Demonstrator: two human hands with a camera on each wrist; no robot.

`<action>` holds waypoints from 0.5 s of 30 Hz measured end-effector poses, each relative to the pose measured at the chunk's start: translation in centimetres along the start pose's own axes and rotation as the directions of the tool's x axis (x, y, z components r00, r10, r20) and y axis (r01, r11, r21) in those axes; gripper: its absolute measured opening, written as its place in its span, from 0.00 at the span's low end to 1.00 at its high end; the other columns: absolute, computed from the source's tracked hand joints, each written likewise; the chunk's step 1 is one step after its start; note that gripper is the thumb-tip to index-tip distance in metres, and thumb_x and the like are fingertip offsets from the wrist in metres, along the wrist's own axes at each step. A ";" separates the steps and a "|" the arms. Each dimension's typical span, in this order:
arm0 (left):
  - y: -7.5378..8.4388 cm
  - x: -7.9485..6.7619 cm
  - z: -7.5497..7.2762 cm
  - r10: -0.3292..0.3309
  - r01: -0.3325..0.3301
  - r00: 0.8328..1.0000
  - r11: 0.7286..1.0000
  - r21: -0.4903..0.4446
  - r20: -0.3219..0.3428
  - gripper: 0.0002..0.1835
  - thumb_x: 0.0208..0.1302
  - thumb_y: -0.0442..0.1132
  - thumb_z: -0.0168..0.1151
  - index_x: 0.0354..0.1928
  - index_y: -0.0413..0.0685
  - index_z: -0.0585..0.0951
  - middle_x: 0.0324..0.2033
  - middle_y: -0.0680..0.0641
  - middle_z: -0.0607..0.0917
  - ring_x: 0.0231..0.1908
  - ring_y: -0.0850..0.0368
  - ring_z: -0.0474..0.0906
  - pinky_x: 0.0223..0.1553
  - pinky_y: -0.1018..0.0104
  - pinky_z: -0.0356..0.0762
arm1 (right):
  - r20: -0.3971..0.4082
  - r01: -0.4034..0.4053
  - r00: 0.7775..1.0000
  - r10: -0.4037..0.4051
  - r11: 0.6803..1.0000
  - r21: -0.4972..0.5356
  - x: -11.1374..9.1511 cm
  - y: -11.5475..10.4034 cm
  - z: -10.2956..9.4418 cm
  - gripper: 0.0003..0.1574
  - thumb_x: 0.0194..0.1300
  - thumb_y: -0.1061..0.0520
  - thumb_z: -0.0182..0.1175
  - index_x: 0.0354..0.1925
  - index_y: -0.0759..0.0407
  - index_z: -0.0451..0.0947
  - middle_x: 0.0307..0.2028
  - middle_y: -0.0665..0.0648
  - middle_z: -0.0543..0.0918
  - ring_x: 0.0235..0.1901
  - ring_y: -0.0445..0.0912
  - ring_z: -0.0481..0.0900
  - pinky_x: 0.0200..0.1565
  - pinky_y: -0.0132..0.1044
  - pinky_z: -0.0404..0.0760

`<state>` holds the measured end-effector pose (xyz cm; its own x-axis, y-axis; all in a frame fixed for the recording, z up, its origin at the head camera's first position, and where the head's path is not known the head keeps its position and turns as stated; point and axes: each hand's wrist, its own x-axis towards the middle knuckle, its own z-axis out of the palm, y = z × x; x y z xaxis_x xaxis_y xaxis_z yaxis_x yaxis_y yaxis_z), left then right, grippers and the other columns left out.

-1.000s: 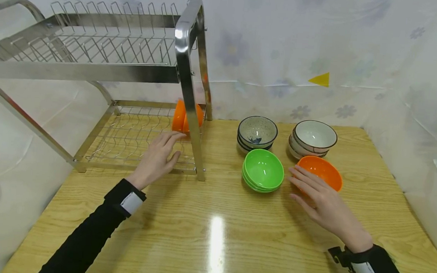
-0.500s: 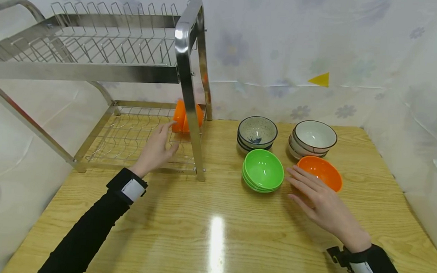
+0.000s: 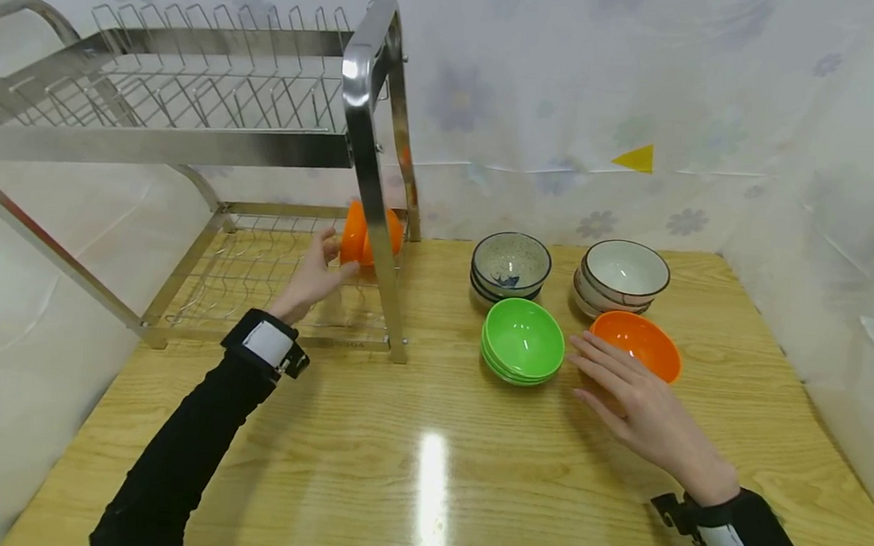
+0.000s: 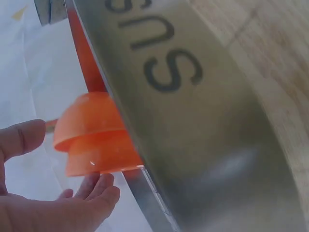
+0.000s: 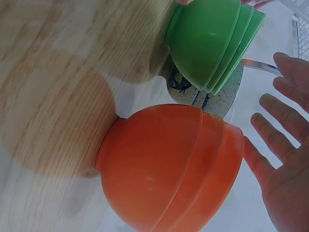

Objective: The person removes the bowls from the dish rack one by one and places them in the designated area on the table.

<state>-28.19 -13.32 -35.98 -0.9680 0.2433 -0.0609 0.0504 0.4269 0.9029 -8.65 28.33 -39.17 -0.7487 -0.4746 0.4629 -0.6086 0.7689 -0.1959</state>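
Observation:
Two orange bowls, nested and tipped on their sides, stand on the rack's lower shelf behind its right front post. My left hand reaches in beside them, thumb and fingers spread. In the left wrist view the fingertips lie at the bowls' edge; I cannot tell whether they touch. My right hand hovers with straight fingers over a stack of orange bowls, partly covering it. The right wrist view shows several nested orange bowls, with the fingers beside their rims.
A two-tier metal dish rack occupies the left. Right of it stand stacks of green bowls, speckled grey bowls and white dark-rimmed bowls. A flowered sheet hangs behind the wooden table.
My left hand has turned, its wrist rolling, and its fingers have shifted back along the left side of the racked orange bowls. The right hand stays nearly still.

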 end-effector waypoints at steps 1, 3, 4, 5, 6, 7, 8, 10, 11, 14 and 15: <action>-0.1 0.4 0.0 -0.005 0.005 1.000 1.000 -0.005 -0.011 0.40 0.69 0.34 0.54 0.73 0.34 0.43 0.68 0.28 0.55 0.68 0.36 0.50 0.67 0.42 0.55 | -0.003 0.002 1.000 -0.002 1.000 0.003 0.0 0.0 0.0 0.39 0.73 0.35 0.38 0.60 0.62 0.75 0.62 0.62 0.73 0.64 0.54 0.65 0.64 0.52 0.66; -0.3 1.2 -0.1 -0.012 0.012 1.000 1.000 -0.012 -0.024 0.37 0.68 0.32 0.54 0.72 0.31 0.47 0.64 0.27 0.61 0.65 0.36 0.57 0.65 0.44 0.59 | -0.009 0.007 1.000 -0.007 1.000 0.009 0.0 0.0 0.0 0.38 0.73 0.36 0.41 0.59 0.63 0.76 0.62 0.62 0.73 0.64 0.55 0.65 0.62 0.54 0.67; -0.3 1.6 -0.2 -0.015 0.015 0.999 1.000 -0.006 -0.028 0.35 0.68 0.32 0.54 0.71 0.30 0.50 0.62 0.27 0.63 0.63 0.36 0.60 0.64 0.46 0.61 | -0.013 0.013 1.000 -0.012 1.000 0.009 0.0 0.1 0.1 0.37 0.72 0.37 0.43 0.59 0.63 0.76 0.62 0.63 0.74 0.63 0.55 0.66 0.61 0.56 0.68; -0.4 1.9 -0.3 -0.020 0.020 0.999 1.000 0.003 -0.025 0.34 0.68 0.31 0.53 0.71 0.30 0.52 0.60 0.28 0.65 0.61 0.37 0.62 0.62 0.47 0.63 | -0.013 0.015 1.000 -0.015 1.000 0.008 0.1 0.1 0.1 0.35 0.72 0.38 0.45 0.59 0.64 0.76 0.62 0.63 0.73 0.63 0.55 0.66 0.59 0.57 0.69; -0.5 2.3 -0.3 -0.024 0.025 0.999 1.000 0.008 -0.022 0.32 0.68 0.31 0.53 0.70 0.30 0.54 0.57 0.29 0.66 0.58 0.37 0.63 0.60 0.49 0.65 | -0.011 0.017 1.000 -0.017 1.000 0.012 0.1 0.1 0.1 0.33 0.71 0.40 0.51 0.59 0.64 0.76 0.62 0.63 0.73 0.63 0.56 0.66 0.59 0.58 0.69; -0.5 2.6 -0.4 -0.028 0.028 0.999 1.000 0.014 -0.017 0.31 0.69 0.31 0.52 0.70 0.30 0.56 0.56 0.30 0.67 0.56 0.38 0.64 0.58 0.50 0.66 | -0.007 0.014 1.000 -0.014 1.000 0.014 0.1 0.0 0.1 0.31 0.69 0.43 0.56 0.59 0.64 0.76 0.62 0.62 0.73 0.64 0.55 0.65 0.58 0.59 0.69; -0.6 2.8 -0.4 -0.033 0.033 0.999 0.999 0.018 -0.015 0.29 0.69 0.31 0.51 0.69 0.30 0.57 0.54 0.30 0.68 0.54 0.39 0.65 0.55 0.51 0.66 | -0.001 0.013 1.000 -0.013 1.000 0.014 0.1 0.0 0.1 0.30 0.66 0.47 0.60 0.59 0.64 0.75 0.63 0.62 0.73 0.64 0.55 0.65 0.58 0.60 0.69; -0.7 3.2 -0.6 -0.039 0.040 0.999 0.999 0.029 -0.022 0.26 0.70 0.31 0.50 0.67 0.29 0.62 0.53 0.31 0.68 0.53 0.40 0.65 0.53 0.53 0.67 | 0.003 0.013 1.000 -0.013 1.000 0.015 0.1 0.0 0.2 0.31 0.59 0.54 0.66 0.60 0.64 0.75 0.63 0.62 0.73 0.64 0.55 0.65 0.58 0.60 0.69; -0.9 3.4 -0.7 -0.040 0.041 0.999 0.999 0.025 -0.026 0.25 0.71 0.31 0.49 0.66 0.28 0.63 0.53 0.31 0.69 0.52 0.41 0.65 0.52 0.54 0.67 | 0.008 0.009 1.000 -0.009 1.000 0.016 0.1 0.0 0.2 0.33 0.57 0.57 0.67 0.60 0.63 0.75 0.63 0.62 0.72 0.64 0.55 0.64 0.59 0.60 0.69; -1.4 3.8 -1.0 -0.044 0.042 0.999 0.998 -0.039 -0.030 0.22 0.71 0.30 0.47 0.63 0.24 0.65 0.55 0.28 0.69 0.54 0.38 0.65 0.56 0.51 0.67 | 0.004 0.007 1.000 -0.007 1.000 0.014 0.1 0.0 0.2 0.31 0.62 0.52 0.64 0.60 0.64 0.75 0.63 0.62 0.73 0.64 0.55 0.64 0.58 0.60 0.69; -1.5 3.8 -1.2 -0.040 0.039 0.999 0.998 -0.058 -0.025 0.22 0.71 0.29 0.46 0.63 0.22 0.65 0.56 0.27 0.69 0.55 0.38 0.65 0.58 0.50 0.66 | 0.004 0.005 1.000 -0.005 1.000 0.013 0.1 0.1 0.2 0.31 0.65 0.47 0.61 0.60 0.64 0.75 0.63 0.62 0.73 0.64 0.55 0.64 0.59 0.59 0.69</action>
<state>-32.24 -14.06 -37.10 -0.9752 0.2037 -0.0867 -0.0016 0.3851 0.9229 -8.83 28.23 -39.34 -0.7465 -0.4801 0.4608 -0.6158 0.7608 -0.2048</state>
